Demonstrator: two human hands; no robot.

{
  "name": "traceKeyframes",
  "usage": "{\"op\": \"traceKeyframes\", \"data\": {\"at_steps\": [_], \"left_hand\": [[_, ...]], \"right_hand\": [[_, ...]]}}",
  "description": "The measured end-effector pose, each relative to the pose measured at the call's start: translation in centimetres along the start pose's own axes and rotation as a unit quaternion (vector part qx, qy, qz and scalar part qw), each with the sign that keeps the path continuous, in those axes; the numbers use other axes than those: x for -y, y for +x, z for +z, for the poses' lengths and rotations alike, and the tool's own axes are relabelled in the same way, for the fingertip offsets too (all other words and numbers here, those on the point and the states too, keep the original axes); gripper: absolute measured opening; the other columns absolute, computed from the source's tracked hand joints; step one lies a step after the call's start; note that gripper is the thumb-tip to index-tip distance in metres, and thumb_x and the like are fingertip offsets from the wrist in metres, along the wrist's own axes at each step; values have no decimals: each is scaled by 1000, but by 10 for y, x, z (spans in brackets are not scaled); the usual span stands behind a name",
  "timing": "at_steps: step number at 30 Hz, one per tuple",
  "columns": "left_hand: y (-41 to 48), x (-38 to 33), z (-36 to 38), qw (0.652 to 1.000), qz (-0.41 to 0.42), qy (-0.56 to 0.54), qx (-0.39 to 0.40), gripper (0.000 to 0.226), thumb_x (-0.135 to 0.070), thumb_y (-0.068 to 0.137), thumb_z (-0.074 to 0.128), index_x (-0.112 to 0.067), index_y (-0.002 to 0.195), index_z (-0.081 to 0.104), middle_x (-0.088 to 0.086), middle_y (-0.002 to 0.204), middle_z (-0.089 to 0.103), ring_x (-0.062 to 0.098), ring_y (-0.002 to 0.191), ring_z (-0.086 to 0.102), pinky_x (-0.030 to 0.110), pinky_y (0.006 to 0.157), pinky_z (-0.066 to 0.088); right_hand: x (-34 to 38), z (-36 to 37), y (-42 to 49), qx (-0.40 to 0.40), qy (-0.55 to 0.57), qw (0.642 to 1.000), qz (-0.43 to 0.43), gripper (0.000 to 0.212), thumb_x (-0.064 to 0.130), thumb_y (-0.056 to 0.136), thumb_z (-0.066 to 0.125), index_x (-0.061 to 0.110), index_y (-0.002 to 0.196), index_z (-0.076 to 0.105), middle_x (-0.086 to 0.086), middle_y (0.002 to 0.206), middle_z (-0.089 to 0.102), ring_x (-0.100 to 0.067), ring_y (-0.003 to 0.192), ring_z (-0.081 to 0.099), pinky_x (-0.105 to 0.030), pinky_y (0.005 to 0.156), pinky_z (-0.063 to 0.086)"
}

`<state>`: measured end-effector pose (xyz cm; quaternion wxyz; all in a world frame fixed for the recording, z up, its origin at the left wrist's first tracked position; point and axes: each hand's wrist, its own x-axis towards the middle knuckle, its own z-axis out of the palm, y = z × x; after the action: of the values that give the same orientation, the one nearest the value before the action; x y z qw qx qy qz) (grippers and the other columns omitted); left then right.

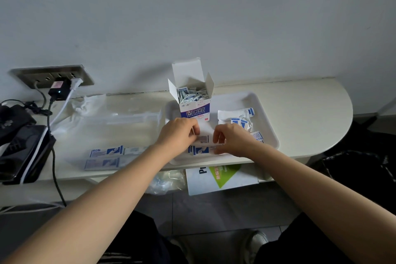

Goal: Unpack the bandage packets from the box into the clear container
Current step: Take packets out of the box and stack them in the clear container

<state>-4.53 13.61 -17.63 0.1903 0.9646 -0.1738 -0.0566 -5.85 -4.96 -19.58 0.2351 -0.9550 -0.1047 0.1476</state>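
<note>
While the white and blue cardboard box (194,111) stands upright with its top flaps open, many small bandage packets (191,95) fill it up to the rim. The box stands in the far part of a shallow white plastic tray (269,120), and this tray lies on the pale surface (300,100). Just in front of the box, the left hand (176,134) and the right hand (234,139) come together over the tray. Each grip is closed to a pinch: the left one holds one end of a white packet with blue print (204,138), the right one holds the other end. If more than one packet is in the pinch, I cannot tell. To the right of the box, some loose white and blue packets (240,119) lie in the tray. To the left of the box, just beside the tray, stands the clear plastic container (132,117), and flat packets (107,152) lie at its near end. Far to the left of the box, a black plug (59,90) sits in a metal wall socket (42,75).
</note>
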Motion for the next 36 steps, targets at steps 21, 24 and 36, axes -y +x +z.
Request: {"op": "traceKeyframes", "data": {"at_steps": [21, 24, 36], "left_hand": [[1, -4, 2, 998, -6, -52, 34, 12, -14, 86, 65, -22, 93, 70, -4, 93, 68, 16, 81, 62, 30, 75, 51], [0, -7, 8, 999, 17, -2, 45, 12, -15, 83, 68, -21, 94, 69, 1, 100, 62, 20, 89, 59, 27, 74, 45], [-2, 3, 19, 995, -1, 96, 28, 30, -25, 79, 74, -18, 104, 59, 0, 118, 48, 19, 112, 46, 31, 71, 42]], "right_hand": [[-3, -7, 1, -3, 77, 997, 31, 20, 15, 90, 58, 12, 105, 70, -2, 85, 63, -11, 58, 56, -12, 50, 42], [-2, -8, -1, -27, 67, 997, 35, 26, 12, 90, 53, 15, 108, 71, 0, 86, 59, -12, 72, 55, -18, 66, 41], [10, 9, 1, -55, 4, 998, -25, 27, 28, 74, 77, 16, 96, 66, -3, 95, 55, -19, 82, 52, -36, 76, 49]]}}
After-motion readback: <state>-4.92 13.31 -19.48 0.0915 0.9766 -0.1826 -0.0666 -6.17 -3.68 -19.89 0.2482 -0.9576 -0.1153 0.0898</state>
